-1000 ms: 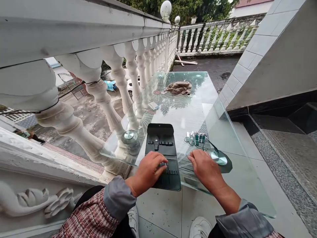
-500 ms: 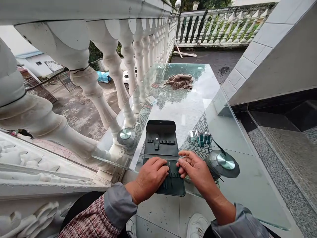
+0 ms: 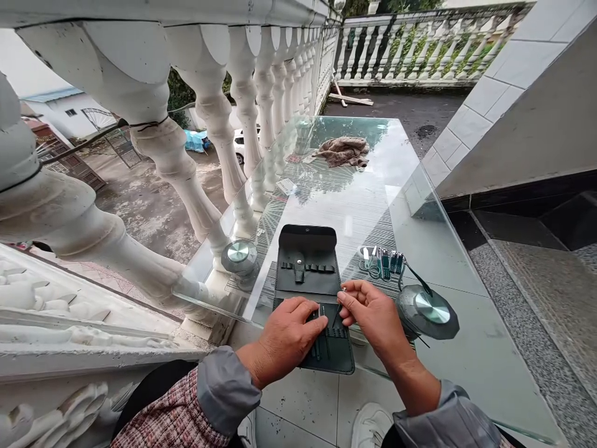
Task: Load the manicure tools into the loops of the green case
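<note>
A dark tool case [image 3: 306,284] lies unfolded on the glass table [image 3: 368,205], its near end at the table's front edge. Several small loops run across both halves, and thin tools sit in the near half. My left hand [image 3: 289,333] rests on the near half's left side, fingers bent over the thin tools; whether it grips one is hidden. Above the right edge of the case, my right hand [image 3: 368,311] pinches a thin dark tool between thumb and fingers, its lower end pointing down at the loops. Several clippers and small scissors [image 3: 382,262] lie right of the case.
Two table supports with round metal tops, one at left [image 3: 239,252] and one at right [image 3: 431,310], flank the case. A crumpled brown cloth [image 3: 344,152] lies at the far end. White balusters [image 3: 186,168] line the left side.
The thin tool in my right hand now shows more clearly, slanting down toward the loops. The view has shifted slightly, so the case and table appear a little further right.
</note>
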The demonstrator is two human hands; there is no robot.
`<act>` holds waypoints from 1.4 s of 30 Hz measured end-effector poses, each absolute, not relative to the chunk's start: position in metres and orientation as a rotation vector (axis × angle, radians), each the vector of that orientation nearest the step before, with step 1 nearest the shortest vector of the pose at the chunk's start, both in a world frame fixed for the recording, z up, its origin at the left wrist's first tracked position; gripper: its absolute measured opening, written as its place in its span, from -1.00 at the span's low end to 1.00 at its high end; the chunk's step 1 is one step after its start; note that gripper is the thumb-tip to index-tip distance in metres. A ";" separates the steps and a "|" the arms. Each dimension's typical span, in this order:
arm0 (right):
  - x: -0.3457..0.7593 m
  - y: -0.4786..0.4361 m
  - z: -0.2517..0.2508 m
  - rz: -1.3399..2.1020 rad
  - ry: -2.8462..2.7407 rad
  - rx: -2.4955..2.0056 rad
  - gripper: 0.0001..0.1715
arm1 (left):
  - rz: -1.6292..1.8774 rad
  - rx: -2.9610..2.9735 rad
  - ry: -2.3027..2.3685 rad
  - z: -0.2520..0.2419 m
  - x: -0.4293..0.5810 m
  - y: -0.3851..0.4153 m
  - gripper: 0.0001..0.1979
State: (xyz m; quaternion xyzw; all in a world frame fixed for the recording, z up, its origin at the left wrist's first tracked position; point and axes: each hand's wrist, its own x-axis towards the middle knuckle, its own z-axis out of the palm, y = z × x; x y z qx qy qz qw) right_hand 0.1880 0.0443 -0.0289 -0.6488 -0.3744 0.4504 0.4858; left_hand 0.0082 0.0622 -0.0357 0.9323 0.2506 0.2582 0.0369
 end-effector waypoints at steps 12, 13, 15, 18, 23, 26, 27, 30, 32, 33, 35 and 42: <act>0.189 0.050 -0.028 1.083 -1.047 -1.718 -0.69 | 0.793 2.872 0.770 -0.038 0.008 0.063 -0.77; 0.189 0.051 -0.028 1.083 -1.068 -1.723 -0.70 | 0.800 2.872 0.772 -0.038 0.008 0.063 -0.77; 0.189 0.052 -0.028 1.090 -1.099 -1.732 -0.71 | 0.801 2.872 0.781 -0.037 0.008 0.062 -0.77; 0.190 0.055 -0.027 1.082 -1.160 -1.784 -0.74 | 0.793 2.872 0.789 -0.036 0.009 0.062 -0.76; 0.189 0.061 -0.025 0.802 -1.421 -1.921 -0.84 | 0.789 2.865 0.781 -0.037 0.008 0.062 -0.77; 0.186 0.061 -0.025 0.631 -1.589 -1.927 -0.80 | 0.784 2.870 0.785 -0.038 0.008 0.062 -0.77; 0.186 0.061 -0.025 0.598 -1.637 -1.919 -0.80 | 0.786 2.873 0.786 -0.038 0.009 0.062 -0.77; 0.185 0.059 -0.025 0.570 -1.696 -1.901 -0.90 | 0.797 2.876 0.787 -0.039 0.009 0.062 -0.78; 0.185 0.058 -0.025 0.594 -1.696 -1.901 -0.88 | 0.796 2.873 0.783 -0.039 0.009 0.062 -0.78; 0.186 0.058 -0.025 0.608 -1.704 -1.898 -0.88 | 0.794 2.872 0.782 -0.039 0.008 0.062 -0.78; 0.187 0.058 -0.025 0.625 -1.718 -1.878 -0.87 | 0.778 2.875 0.777 -0.038 0.008 0.062 -0.78; 0.200 0.060 -0.028 0.607 -1.493 -1.844 -0.76 | 0.766 2.875 0.769 -0.037 0.007 0.062 -0.79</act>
